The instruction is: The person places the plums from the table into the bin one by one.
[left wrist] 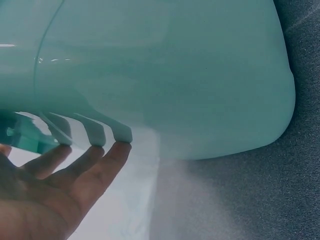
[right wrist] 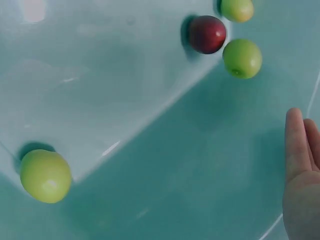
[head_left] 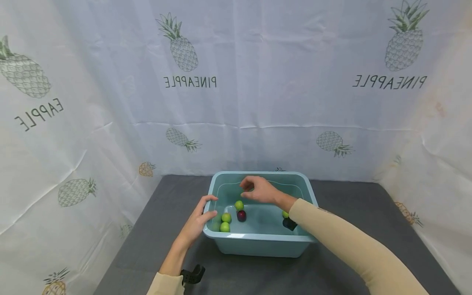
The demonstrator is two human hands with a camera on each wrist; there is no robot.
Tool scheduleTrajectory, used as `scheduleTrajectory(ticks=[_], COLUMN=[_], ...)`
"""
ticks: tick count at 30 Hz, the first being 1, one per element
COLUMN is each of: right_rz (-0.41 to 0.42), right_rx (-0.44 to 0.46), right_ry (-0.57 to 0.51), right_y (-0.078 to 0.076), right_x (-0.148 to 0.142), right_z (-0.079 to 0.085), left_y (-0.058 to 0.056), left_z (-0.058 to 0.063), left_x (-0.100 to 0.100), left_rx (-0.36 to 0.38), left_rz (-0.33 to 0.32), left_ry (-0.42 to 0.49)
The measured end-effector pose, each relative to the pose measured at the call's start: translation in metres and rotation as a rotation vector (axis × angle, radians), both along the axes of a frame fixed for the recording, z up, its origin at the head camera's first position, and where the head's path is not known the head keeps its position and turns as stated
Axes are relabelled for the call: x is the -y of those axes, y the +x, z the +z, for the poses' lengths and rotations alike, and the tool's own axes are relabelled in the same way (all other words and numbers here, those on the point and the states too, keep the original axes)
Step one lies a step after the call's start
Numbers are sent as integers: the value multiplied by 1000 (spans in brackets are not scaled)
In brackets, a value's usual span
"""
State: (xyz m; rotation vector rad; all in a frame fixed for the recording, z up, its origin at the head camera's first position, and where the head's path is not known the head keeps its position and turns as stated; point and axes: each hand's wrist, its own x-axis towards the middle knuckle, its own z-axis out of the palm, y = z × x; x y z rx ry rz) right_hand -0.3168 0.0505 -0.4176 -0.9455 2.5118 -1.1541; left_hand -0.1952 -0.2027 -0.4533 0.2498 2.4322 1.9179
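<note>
A blue-green plastic tub (head_left: 259, 237) stands on the dark cloth. My left hand (head_left: 200, 217) grips its left rim, with thumb and index finger over the edge; in the left wrist view the other fingertips touch the outer wall. My right hand (head_left: 259, 190) hovers over the back of the tub, fingers loosely bent, nothing held. Below it a green apple (head_left: 239, 205) lies beside a dark red plum (head_left: 241, 216). Two more green apples (head_left: 225, 222) sit in the left front corner. Another green apple (right wrist: 46, 176) lies at the right, partly hidden by the right forearm in the head view.
The tub rests on a table with a dark grey cloth (head_left: 147, 241). White curtains (head_left: 258, 102) with pineapple prints hang behind and at both sides. A black wrist camera (head_left: 289, 223) on the right arm hangs inside the tub's right side; another black one (head_left: 193, 274) is on the left wrist.
</note>
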Motion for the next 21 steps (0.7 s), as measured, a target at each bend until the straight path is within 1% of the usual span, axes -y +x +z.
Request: scheduleTrajectory(ticks=[4,8,14,17,21], right_rz=[3,9,14,9,-5], right_rx=[-8,-3,-27,-54,-63], right_ry=[7,-16,-88,-123,-163], right_y=[2,3,8,13,21], right_x=[-1,-5,-14,-18,-26], right_z=[7,20,51,67,86], left_y=[0,0,-1,-1,-1], left_z=[0,1,1,2,3], left_x=[-1,-2,-1,-1,-1], left_rx=[0,10,16,15,19], left_rz=[3,3,12,10,3], left_ry=[2,4,-9,-18,-19])
